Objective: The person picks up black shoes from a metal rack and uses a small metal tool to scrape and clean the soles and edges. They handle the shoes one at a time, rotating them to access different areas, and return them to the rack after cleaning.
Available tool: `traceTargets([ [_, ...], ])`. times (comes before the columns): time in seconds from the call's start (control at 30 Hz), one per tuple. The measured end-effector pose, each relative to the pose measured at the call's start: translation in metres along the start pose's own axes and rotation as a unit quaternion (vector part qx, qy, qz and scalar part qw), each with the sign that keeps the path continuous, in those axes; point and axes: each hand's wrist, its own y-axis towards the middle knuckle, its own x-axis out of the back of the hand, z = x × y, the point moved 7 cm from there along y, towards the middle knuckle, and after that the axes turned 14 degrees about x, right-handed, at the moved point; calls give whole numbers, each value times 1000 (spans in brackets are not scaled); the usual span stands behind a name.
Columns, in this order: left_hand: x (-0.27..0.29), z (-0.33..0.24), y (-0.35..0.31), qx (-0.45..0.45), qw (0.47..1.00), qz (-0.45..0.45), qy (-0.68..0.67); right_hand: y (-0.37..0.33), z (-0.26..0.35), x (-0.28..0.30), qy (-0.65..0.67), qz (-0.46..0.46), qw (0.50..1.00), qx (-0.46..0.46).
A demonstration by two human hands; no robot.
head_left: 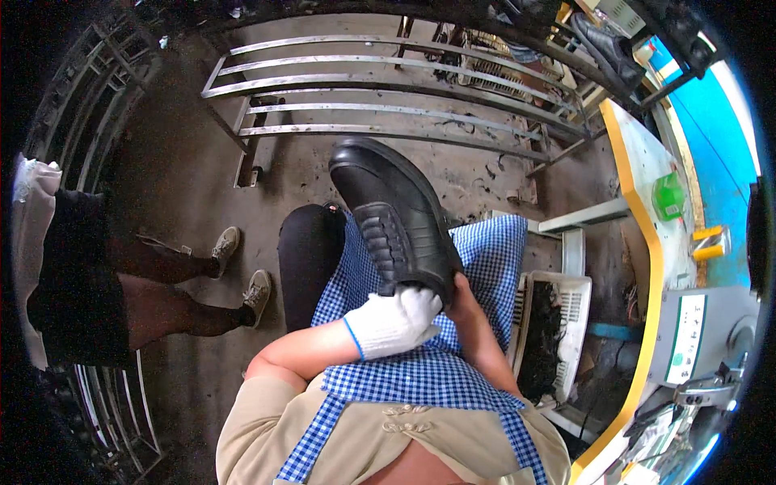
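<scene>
A black lace-up shoe [404, 218] lies over my lap, its toe pointing away and up to the left, its ankle opening toward me. My left hand [396, 322], in a white knit glove with a blue cuff edge, is closed at the opening, its fingertips over the rim and partly hidden inside. On the right side of the collar, my bare right hand [464, 301] grips the shoe; most of its fingers are hidden behind it. Beneath lies my blue checked apron [493, 255], spread over my lap.
A slatted metal rack [388, 82] stands ahead. At right are a yellow-edged workbench [638, 210] with a green container [668, 196] and grey machine [699, 335], and a white crate [574, 331] holding dark scraps. Another person's legs [174, 307] are at left.
</scene>
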Motion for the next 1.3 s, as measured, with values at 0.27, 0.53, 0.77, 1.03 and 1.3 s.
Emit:
traceTargets([
  [0.27,106,56,-21,103,893,-162,-408,10,21,-28,90,44,995,27],
  [0.53,99,108,-8,203,682,-249,-657,-44,46,-74,-239,-92,965,-48],
  [0.77,92,129,-6,197,683,-264,-652,-50,42,-17,-107,-208,970,-60],
  [1.03,59,149,7,255,741,-53,-619,-11,108,60,-65,33,984,164],
  [1.3,-5,88,52,198,612,10,-765,14,75,-39,-428,-64,897,87],
])
